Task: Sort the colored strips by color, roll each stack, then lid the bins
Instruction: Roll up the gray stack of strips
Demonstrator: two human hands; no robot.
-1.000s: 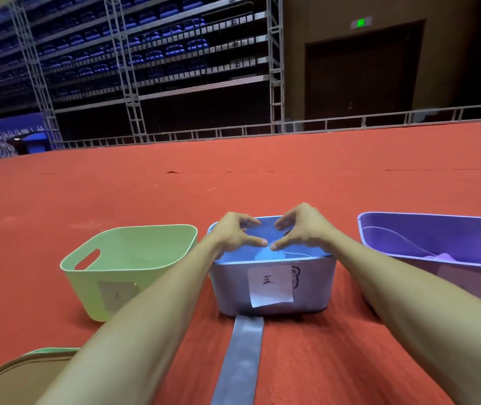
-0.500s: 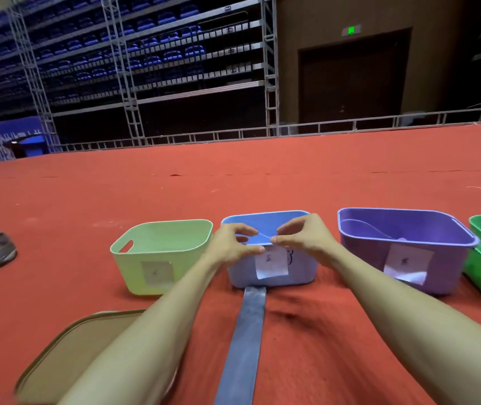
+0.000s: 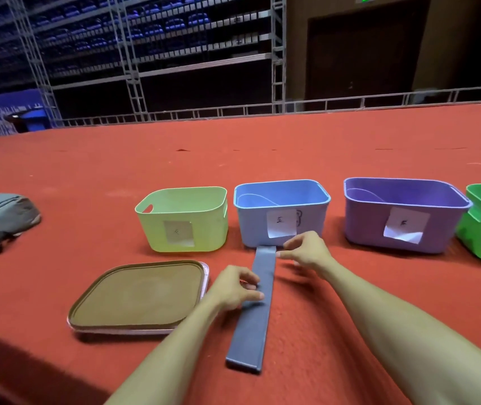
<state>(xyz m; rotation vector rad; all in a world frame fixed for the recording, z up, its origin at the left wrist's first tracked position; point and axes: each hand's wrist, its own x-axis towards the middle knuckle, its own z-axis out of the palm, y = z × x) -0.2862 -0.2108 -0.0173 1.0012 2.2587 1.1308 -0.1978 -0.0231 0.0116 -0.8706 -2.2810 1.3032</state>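
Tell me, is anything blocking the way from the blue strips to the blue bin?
Nothing visible does. The strips lie on the carpet, their far end reaching the front of the blue bin, which has no lid on. The left hand touches them.

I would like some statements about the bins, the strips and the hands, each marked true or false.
1. The blue bin has its lid on. False: it is open.
2. The strip stack lies unrolled before the blue bin. True.
3. The purple bin stands left of the blue bin. False: it stands right of it.
4. The left hand touches the strip stack. True.
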